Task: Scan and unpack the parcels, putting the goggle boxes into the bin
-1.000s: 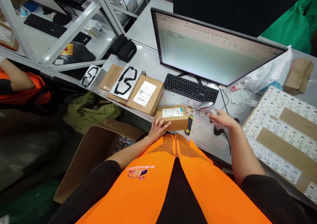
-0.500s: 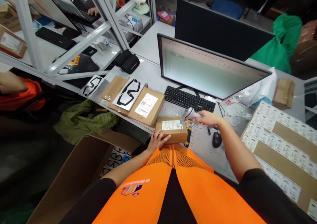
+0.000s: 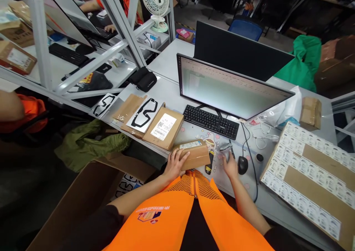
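At the tabletop's near edge, left hand now clamps the small box, tipping it up. Right hand is off the label, down beside the mouse, fingers on the scanner; can't tell if it's gripping. Scan looks done.

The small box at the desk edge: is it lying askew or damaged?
Askew, yes: the box is tilted, its labelled top tipped away, and the left hand grips it at the edge of the desk. No damage shows.
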Demonstrator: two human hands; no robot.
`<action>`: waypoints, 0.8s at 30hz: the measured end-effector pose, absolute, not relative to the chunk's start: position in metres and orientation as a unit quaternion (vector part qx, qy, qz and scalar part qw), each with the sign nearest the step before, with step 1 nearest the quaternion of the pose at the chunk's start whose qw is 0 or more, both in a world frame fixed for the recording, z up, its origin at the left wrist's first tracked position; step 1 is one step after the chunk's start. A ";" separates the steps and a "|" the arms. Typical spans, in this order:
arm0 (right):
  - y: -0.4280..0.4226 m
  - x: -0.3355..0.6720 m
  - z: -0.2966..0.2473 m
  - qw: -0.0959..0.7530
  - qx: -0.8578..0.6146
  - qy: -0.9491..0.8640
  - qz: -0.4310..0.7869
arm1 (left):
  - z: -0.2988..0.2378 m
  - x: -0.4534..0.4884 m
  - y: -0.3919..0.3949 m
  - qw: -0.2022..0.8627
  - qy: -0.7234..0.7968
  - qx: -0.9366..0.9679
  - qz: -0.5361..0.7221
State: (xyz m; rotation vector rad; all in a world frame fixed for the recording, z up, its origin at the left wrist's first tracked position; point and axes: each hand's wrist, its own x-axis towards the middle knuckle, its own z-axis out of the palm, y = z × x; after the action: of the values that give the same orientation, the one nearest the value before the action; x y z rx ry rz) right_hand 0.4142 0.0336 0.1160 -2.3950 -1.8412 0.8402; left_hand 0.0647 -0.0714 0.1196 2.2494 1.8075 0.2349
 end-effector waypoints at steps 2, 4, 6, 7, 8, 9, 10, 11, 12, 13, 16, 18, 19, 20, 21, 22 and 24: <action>0.019 0.404 0.096 -0.003 -0.777 -0.570 0.267 | 0.125 0.069 -0.070 0.145 0.654 0.738 0.080; 0.010 0.398 0.083 -0.019 -0.787 -0.557 0.264 | 0.128 0.071 -0.067 0.166 0.690 0.700 0.083; 0.009 0.397 0.078 -0.036 -0.795 -0.546 0.261 | 0.131 0.071 -0.064 0.188 0.715 0.668 0.084; 0.011 0.399 0.079 -0.040 -0.800 -0.540 0.257 | 0.132 0.071 -0.063 0.198 0.722 0.657 0.083; 0.016 0.401 0.081 -0.038 -0.806 -0.534 0.251 | 0.133 0.071 -0.062 0.206 0.726 0.651 0.084; 0.022 0.404 0.086 -0.029 -0.813 -0.529 0.241 | 0.133 0.071 -0.062 0.210 0.727 0.648 0.084; 0.031 0.408 0.091 -0.014 -0.819 -0.527 0.227 | 0.134 0.071 -0.062 0.211 0.726 0.648 0.086; 0.042 0.411 0.098 0.002 -0.820 -0.531 0.211 | 0.134 0.071 -0.062 0.208 0.726 0.650 0.088; 0.056 0.414 0.106 0.017 -0.818 -0.541 0.196 | 0.134 0.070 -0.062 0.202 0.726 0.651 0.091; 0.071 0.415 0.113 0.024 -0.810 -0.555 0.186 | 0.133 0.070 -0.062 0.196 0.726 0.653 0.093; 0.122 0.414 0.127 0.001 -0.765 -0.611 0.205 | 0.130 0.069 -0.061 0.179 0.722 0.661 0.097; 0.152 0.408 0.128 -0.043 -0.746 -0.619 0.242 | 0.129 0.069 -0.060 0.175 0.719 0.666 0.095; 0.163 0.403 0.128 -0.065 -0.742 -0.615 0.259 | 0.129 0.069 -0.060 0.174 0.718 0.667 0.093; 0.172 0.398 0.127 -0.083 -0.740 -0.609 0.273 | 0.129 0.069 -0.060 0.172 0.719 0.667 0.091; 0.179 0.392 0.125 -0.098 -0.739 -0.603 0.284 | 0.130 0.070 -0.060 0.171 0.721 0.666 0.090; 0.183 0.386 0.124 -0.109 -0.738 -0.598 0.293 | 0.130 0.070 -0.060 0.170 0.723 0.664 0.090; 0.190 0.377 0.123 -0.121 -0.734 -0.596 0.302 | 0.131 0.072 -0.061 0.169 0.726 0.660 0.092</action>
State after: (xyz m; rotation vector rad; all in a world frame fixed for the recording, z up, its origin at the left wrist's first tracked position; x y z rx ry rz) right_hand 0.3766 0.1898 0.1225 -2.5026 -2.0308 1.0297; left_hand 0.0718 -0.0607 0.1314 1.8754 2.0646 0.2603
